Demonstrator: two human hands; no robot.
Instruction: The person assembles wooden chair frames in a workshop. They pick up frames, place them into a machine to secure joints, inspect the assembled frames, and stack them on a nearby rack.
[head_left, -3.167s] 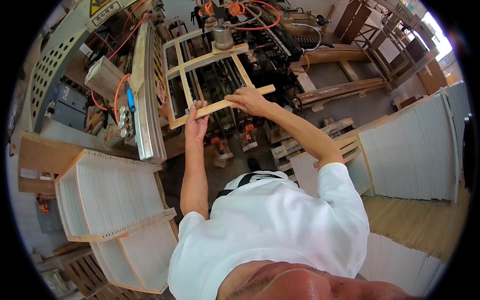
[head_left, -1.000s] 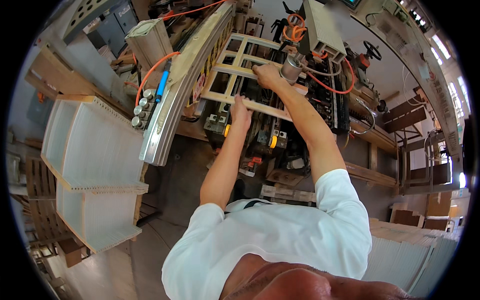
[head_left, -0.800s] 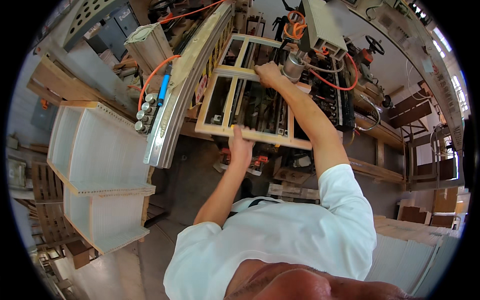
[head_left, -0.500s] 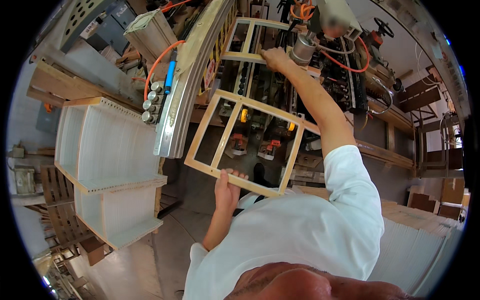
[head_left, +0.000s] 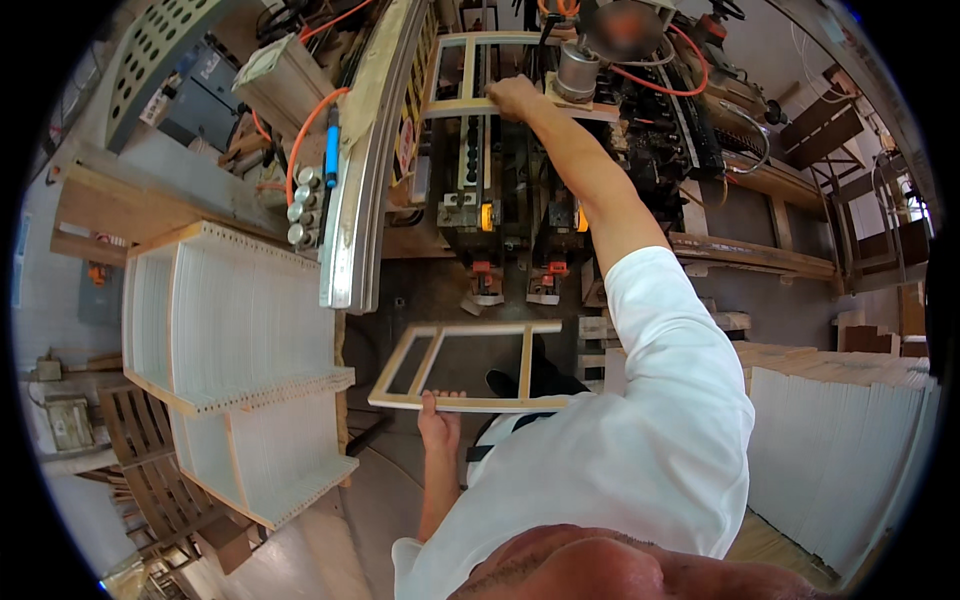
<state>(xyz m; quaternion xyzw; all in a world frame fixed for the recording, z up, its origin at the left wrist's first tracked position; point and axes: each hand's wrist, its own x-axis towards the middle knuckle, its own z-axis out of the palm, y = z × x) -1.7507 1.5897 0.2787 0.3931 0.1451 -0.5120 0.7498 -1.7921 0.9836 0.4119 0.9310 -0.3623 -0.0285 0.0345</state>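
My left hand is closed on the near rail of a light wooden frame. This frame has one crossbar near its left end and is held low in front of my body, tilted so it looks foreshortened. My right arm reaches far forward. Its hand grips the near rail of a second, similar wooden frame, which lies on the machine. My fingers there are partly hidden by the back of the hand. Just right of that hand stands a round metal cylinder.
A long metal beam runs along the left, with a blue pen-shaped tool and an orange hose. Stacked white-edged frames stand at left, more stacked panels at right. Orange-red clamps project from the machine's near end.
The frame in my left hand has dropped away from the machine toward my body and tilted flatter. My right hand stays on the far frame.
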